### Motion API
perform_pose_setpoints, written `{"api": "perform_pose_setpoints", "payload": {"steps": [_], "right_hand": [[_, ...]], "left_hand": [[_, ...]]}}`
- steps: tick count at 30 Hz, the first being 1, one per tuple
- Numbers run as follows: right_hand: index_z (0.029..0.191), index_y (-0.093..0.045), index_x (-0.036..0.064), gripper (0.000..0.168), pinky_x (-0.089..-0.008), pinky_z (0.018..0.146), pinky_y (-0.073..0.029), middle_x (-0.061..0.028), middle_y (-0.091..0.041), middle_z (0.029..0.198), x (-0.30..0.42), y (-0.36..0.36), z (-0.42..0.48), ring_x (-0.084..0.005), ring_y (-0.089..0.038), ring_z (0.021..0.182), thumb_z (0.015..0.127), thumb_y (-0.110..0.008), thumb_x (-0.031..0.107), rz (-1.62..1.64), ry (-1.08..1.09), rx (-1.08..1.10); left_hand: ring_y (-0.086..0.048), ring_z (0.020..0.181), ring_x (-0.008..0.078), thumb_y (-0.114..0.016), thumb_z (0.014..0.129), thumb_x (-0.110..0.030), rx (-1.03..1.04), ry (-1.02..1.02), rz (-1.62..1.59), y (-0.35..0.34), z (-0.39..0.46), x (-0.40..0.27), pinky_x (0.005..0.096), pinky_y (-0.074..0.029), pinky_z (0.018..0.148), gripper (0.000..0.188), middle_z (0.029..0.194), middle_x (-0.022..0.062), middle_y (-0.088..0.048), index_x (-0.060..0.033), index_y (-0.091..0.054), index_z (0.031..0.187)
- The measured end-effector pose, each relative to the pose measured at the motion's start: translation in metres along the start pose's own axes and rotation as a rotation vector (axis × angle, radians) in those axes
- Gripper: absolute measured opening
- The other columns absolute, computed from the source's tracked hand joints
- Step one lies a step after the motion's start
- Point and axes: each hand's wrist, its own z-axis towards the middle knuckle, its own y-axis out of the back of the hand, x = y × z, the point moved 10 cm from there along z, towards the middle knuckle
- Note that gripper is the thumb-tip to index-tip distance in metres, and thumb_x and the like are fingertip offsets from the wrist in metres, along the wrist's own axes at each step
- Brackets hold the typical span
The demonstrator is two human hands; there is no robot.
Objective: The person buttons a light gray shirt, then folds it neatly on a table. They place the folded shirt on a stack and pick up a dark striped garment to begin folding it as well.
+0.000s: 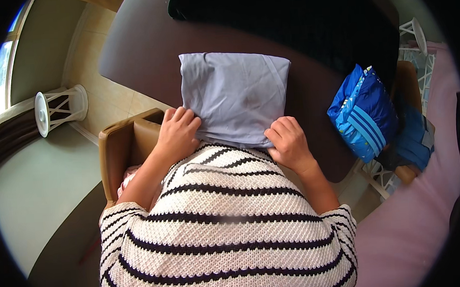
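Note:
A folded grey-lavender cloth [237,92] lies on the dark brown table [140,66], its near edge close against my striped knit top [229,202]. My left hand [179,130] grips the cloth's near left corner, fingers curled over the edge. At the near right corner my right hand [288,140] pinches the fabric between thumb and fingers. Soft creases run across the upper layer, and one fold shows along the upper left. The underside of the cloth is hidden.
A bundled blue jacket [363,113] rests at the table's right side. Black fabric [286,19] covers the far part. A tan leather chair [115,149] stands at my left, a white side stand [62,109] beyond it. Pink cloth [413,219] spreads at the right.

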Motion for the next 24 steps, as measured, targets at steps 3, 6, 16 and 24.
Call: {"api": "perform_pose_setpoints", "payload": {"steps": [3, 6, 16, 24], "right_hand": [[0.075, -0.053, 0.005, 0.023, -0.0426, 0.092, -0.041, -0.0119, -0.056, 0.102, 0.005, 0.017, 0.008, -0.0303, -0.053, 0.105, 0.055, -0.064, 0.005, -0.079, -0.046, -0.111], [0.096, -0.054, 0.006, 0.042, -0.0459, 0.108, -0.029, -0.0158, -0.045, 0.135, 0.02, 0.015, 0.022, -0.0345, -0.037, 0.131, 0.058, -0.07, 0.011, 0.011, 0.041, -0.036], [0.145, -0.024, -0.001, 0.097, -0.0435, 0.117, -0.013, -0.0204, -0.021, 0.151, -0.01, -0.062, 0.013, -0.034, -0.019, 0.142, 0.064, -0.075, 0.018, -0.126, -0.082, 0.215], [0.132, -0.046, 0.003, 0.067, -0.0431, 0.108, -0.03, -0.0223, -0.04, 0.139, 0.004, -0.037, 0.004, -0.0358, -0.037, 0.131, 0.071, -0.07, 0.019, -0.085, -0.064, 0.279]], "left_hand": [[-0.045, 0.117, 0.0277, -0.073, 0.065, -0.024, -0.07, -0.07, -0.116, 0.03, 0.006, -0.015, 0.0436, -0.032, 0.102, 0.041, 0.116, 0.0092, -0.053, -0.009, -0.058, 0.099], [-0.032, 0.134, 0.0293, -0.072, 0.072, -0.034, -0.112, -0.167, -0.148, 0.033, 0.027, -0.035, 0.0482, -0.022, 0.11, 0.058, 0.138, 0.0104, -0.043, -0.0103, -0.054, 0.121], [-0.014, 0.143, 0.0294, -0.048, 0.079, -0.068, -0.169, -0.094, 0.059, -0.033, 0.109, -0.014, 0.0527, -0.006, 0.114, 0.081, 0.154, 0.0066, -0.024, -0.0215, -0.037, 0.143], [-0.014, 0.144, 0.0299, -0.052, 0.085, -0.054, -0.288, 0.163, 0.151, -0.007, 0.087, 0.013, 0.0516, -0.005, 0.115, 0.069, 0.153, 0.0095, -0.025, -0.0222, -0.035, 0.144]]}}
